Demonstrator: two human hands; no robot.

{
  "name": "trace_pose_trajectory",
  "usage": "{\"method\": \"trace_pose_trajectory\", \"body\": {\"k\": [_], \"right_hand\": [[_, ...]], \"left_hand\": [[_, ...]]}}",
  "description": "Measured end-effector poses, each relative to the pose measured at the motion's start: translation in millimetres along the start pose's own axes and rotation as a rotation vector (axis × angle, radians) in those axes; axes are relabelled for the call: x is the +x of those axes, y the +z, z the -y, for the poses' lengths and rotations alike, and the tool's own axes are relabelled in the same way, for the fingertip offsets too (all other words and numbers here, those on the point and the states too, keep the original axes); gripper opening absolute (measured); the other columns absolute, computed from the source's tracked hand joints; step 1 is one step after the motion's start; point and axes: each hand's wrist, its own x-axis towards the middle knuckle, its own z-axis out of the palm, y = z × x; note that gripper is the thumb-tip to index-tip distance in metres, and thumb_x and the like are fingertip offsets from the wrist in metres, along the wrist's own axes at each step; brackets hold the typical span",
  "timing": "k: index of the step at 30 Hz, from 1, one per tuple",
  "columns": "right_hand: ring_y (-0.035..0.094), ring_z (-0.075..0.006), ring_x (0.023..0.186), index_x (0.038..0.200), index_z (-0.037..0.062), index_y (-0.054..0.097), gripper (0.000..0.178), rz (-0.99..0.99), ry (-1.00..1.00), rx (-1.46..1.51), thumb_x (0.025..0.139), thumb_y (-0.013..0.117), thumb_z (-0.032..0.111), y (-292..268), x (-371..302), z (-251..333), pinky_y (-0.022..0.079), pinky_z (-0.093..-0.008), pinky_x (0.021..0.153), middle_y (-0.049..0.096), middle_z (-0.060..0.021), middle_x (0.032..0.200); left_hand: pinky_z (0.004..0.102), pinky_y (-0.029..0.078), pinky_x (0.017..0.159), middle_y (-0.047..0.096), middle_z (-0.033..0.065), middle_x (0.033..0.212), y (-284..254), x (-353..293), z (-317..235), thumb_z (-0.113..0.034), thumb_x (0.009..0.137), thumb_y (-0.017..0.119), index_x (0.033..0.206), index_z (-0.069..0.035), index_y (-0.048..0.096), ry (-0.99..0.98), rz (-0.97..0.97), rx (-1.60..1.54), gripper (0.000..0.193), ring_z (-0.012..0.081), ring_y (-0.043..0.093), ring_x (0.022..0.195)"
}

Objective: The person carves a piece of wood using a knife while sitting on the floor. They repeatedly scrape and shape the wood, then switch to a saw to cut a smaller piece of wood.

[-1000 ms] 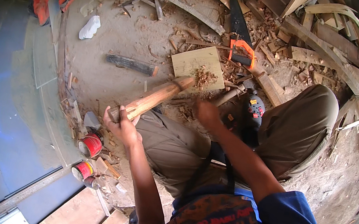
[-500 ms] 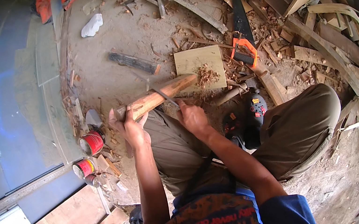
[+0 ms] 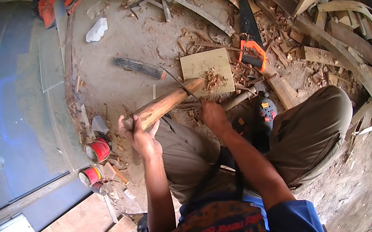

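My left hand (image 3: 141,139) is closed around the near end of a thick, reddish-brown piece of wood (image 3: 164,106) that tapers towards its far end. The wood slants away to the right above my left thigh. In my closed right hand (image 3: 215,116) is a long narrow metal tool (image 3: 182,85), lying across the wood near its tapered end. Whether it is a knife or a file I cannot tell, since my fingers hide its handle. Just beyond the wood's tip, a square pale board (image 3: 192,61) carries a small heap of curled shavings (image 3: 215,78).
A handsaw (image 3: 253,39) with an orange and black handle lies beyond the board, near a hammer-like wooden handle (image 3: 238,99). A dark wood block (image 3: 140,67) rests on the floor. Two red cans (image 3: 98,149) stand at left. Scrap timber (image 3: 348,59) is piled at right.
My right hand has moved slightly right and towards the wood's tapered end. The metal tool has slid along the wood with it, and more of its length shows. My left hand keeps its hold.
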Motion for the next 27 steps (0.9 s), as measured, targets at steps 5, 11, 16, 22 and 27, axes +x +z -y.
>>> {"method": "trace_pose_trajectory", "body": {"k": [5, 11, 16, 22, 27], "right_hand": [[0.069, -0.0417, 0.072, 0.109, 0.0005, 0.063, 0.025, -0.015, -0.104, -0.091, 0.092, 0.062, 0.019, 30, -3, -15, 0.056, -0.0513, 0.063, 0.068, -0.0234, 0.075], [0.069, -0.0432, 0.078, 0.107, 0.0038, 0.065, 0.026, 0.081, 0.034, -0.058, 0.091, 0.064, 0.024, 18, -1, -19, 0.055, -0.0533, 0.068, 0.067, -0.0246, 0.077], [0.068, -0.0449, 0.082, 0.110, 0.0023, 0.063, 0.029, 0.078, 0.208, -0.021, 0.091, 0.066, 0.024, 20, 2, -58, 0.054, -0.0544, 0.072, 0.068, -0.0244, 0.085], [0.070, -0.0440, 0.093, 0.111, 0.0035, 0.063, 0.025, 0.181, 0.397, -0.175, 0.092, 0.059, 0.020, 5, -4, -71, 0.055, -0.0546, 0.079, 0.071, -0.0251, 0.099], [0.069, -0.0446, 0.096, 0.110, -0.0024, 0.063, 0.034, 0.102, 0.461, -0.100, 0.089, 0.061, 0.023, -2, -6, -73, 0.055, -0.0539, 0.083, 0.070, -0.0266, 0.100]], "left_hand": [[0.0642, 0.055, 0.094, 0.031, 0.0151, 0.150, 2, 2, 6, -0.011, 0.101, 0.055, 0.148, -0.021, 0.030, 0.001, -0.013, 0.026, 0.054, 0.0328, 0.043, 0.134], [0.0638, 0.056, 0.093, 0.032, 0.0151, 0.149, -6, 5, 3, -0.007, 0.101, 0.054, 0.148, -0.020, 0.032, 0.014, -0.016, 0.012, 0.054, 0.0317, 0.042, 0.134], [0.0614, 0.056, 0.094, 0.032, 0.0144, 0.149, 4, 7, 4, -0.011, 0.102, 0.054, 0.148, -0.022, 0.030, -0.005, 0.009, 0.043, 0.053, 0.0318, 0.045, 0.131], [0.0614, 0.056, 0.093, 0.030, 0.0146, 0.150, 6, 2, 2, -0.012, 0.101, 0.053, 0.149, -0.021, 0.030, 0.026, 0.017, 0.062, 0.053, 0.0319, 0.041, 0.134], [0.0635, 0.055, 0.097, 0.024, 0.0160, 0.155, -13, 18, -3, -0.020, 0.099, 0.050, 0.154, -0.015, 0.023, 0.004, 0.137, -0.069, 0.062, 0.0336, 0.035, 0.140]]}}
